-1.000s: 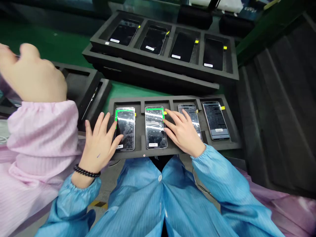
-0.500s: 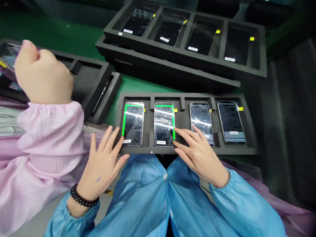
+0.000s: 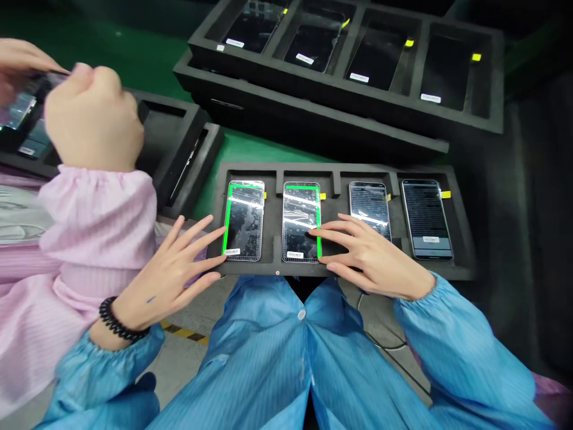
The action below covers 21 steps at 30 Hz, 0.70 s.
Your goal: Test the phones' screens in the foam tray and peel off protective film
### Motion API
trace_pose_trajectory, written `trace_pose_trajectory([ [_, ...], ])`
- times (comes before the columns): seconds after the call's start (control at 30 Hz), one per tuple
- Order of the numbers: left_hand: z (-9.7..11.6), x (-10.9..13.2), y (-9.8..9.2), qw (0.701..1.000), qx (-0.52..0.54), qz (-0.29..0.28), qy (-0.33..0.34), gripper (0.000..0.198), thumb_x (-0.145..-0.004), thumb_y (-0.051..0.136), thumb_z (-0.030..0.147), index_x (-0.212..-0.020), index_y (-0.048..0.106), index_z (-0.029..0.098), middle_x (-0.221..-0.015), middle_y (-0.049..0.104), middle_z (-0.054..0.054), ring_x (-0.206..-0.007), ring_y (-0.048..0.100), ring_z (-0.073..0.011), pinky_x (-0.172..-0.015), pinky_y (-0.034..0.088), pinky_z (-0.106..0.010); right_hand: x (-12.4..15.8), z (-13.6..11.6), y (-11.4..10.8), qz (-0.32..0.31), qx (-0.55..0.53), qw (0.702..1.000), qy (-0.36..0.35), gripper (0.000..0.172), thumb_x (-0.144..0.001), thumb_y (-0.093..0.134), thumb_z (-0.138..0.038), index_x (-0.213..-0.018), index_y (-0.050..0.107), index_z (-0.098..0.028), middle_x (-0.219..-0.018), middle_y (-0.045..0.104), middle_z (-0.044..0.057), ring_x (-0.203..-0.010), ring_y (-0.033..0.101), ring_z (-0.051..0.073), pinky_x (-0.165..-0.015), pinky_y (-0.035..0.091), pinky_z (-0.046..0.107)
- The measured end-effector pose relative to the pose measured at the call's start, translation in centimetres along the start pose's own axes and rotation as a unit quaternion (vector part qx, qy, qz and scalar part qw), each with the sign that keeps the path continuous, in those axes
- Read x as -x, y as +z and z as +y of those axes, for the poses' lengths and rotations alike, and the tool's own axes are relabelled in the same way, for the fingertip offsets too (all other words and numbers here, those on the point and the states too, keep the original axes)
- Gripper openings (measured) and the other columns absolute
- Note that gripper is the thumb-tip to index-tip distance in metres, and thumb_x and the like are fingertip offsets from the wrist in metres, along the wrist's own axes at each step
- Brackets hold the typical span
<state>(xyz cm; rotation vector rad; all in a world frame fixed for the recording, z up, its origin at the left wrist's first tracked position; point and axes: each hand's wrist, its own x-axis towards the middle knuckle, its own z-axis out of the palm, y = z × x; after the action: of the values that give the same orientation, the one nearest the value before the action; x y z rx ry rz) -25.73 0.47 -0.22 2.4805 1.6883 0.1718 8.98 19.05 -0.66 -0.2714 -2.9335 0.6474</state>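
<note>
Before me a black foam tray (image 3: 271, 270) carries several smartphones in a row. My left hand (image 3: 172, 269) is open, its fingertips at the left edge of the leftmost phone (image 3: 246, 224), whose screen has a green band down the left side and along the top. Spread fingers of my right hand (image 3: 369, 254) reach the right edge of the second phone (image 3: 299, 209), where green runs along the top and right side. That hand partly covers the third phone (image 3: 369, 200), which shows lines of text. A similar text screen lights the rightmost phone (image 3: 427, 215).
Stacked foam trays (image 3: 313, 95) with several dark phones stand at the back. On the left, a co-worker's pink sleeve (image 3: 98, 233) and hands are over another foam tray (image 3: 165, 137). Green table surface (image 3: 264, 143) shows between the trays.
My left hand has turned and its fingers now point more to the right, lower on the phone's edge. My right fingers stay at the second phone's green side. A co-worker's second hand has appeared.
</note>
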Motion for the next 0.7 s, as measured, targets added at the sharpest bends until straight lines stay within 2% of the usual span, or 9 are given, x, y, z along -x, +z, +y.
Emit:
trace_pose_trajectory([
  [0.13, -0.9, -0.1, 0.3, 0.998, 0.015, 0.015, 0.051, 0.032, -0.098, 0.047, 0.028, -0.121, 0.068, 0.027, -0.165, 0.034, 0.0, -0.156, 0.022, -0.0315, -0.129, 0.012, -0.06, 0.1, 0.2, 0.3, 0.008, -0.009, 1.0, -0.013, 0.032, -0.102, 0.05, -0.031, -0.097, 0.08, -0.021, -0.146, 0.059, 0.011, -0.132, 0.054, 0.03, -0.118, 0.036, 0.062],
  [0.27, -1.2, 0.3, 1.2, 0.997, 0.038, 0.014, 0.06, 0.04, -0.097, 0.045, 0.025, -0.133, 0.061, 0.028, -0.168, 0.028, 0.0, -0.157, 0.02, -0.0313, -0.129, 0.009, -0.059, 0.1, 0.0, 1.1, 0.018, -0.02, 0.999, -0.017, 0.032, -0.102, 0.049, -0.032, -0.104, 0.079, -0.02, -0.149, 0.056, 0.013, -0.135, 0.051, 0.03, -0.119, 0.032, 0.062],
  [0.43, -1.7, 0.3, 2.7, 0.993, 0.097, 0.002, 0.06, 0.049, -0.102, 0.033, 0.038, -0.149, 0.047, 0.037, -0.169, 0.024, 0.001, -0.157, 0.017, -0.0324, -0.127, 0.007, -0.063, -0.4, -0.1, 1.7, 0.022, -0.033, 0.999, -0.028, 0.033, -0.102, 0.048, -0.03, -0.109, 0.078, -0.019, -0.15, 0.054, 0.014, -0.136, 0.051, 0.03, -0.12, 0.03, 0.063],
  [0.57, -1.7, -0.3, 3.6, 0.988, 0.147, 0.003, 0.05, 0.052, -0.103, 0.022, 0.049, -0.148, 0.047, 0.041, -0.168, 0.027, 0.002, -0.157, 0.018, -0.0318, -0.126, 0.008, -0.067, -1.1, -0.2, 2.0, 0.013, -0.036, 0.999, -0.037, 0.031, -0.102, 0.048, -0.03, -0.111, 0.077, -0.02, -0.152, 0.052, 0.014, -0.136, 0.05, 0.03, -0.121, 0.029, 0.064],
  [0.7, -1.5, -1.5, 4.1, 0.984, 0.164, -0.005, 0.063, 0.054, -0.102, 0.019, 0.053, -0.143, 0.053, 0.042, -0.166, 0.03, 0.003, -0.157, 0.017, -0.0305, -0.126, 0.007, -0.066, -2.0, -0.3, 2.3, 0.004, -0.029, 0.998, -0.053, 0.031, -0.102, 0.049, -0.031, -0.113, 0.075, -0.019, -0.154, 0.05, 0.015, -0.138, 0.049, 0.031, -0.12, 0.029, 0.065],
])
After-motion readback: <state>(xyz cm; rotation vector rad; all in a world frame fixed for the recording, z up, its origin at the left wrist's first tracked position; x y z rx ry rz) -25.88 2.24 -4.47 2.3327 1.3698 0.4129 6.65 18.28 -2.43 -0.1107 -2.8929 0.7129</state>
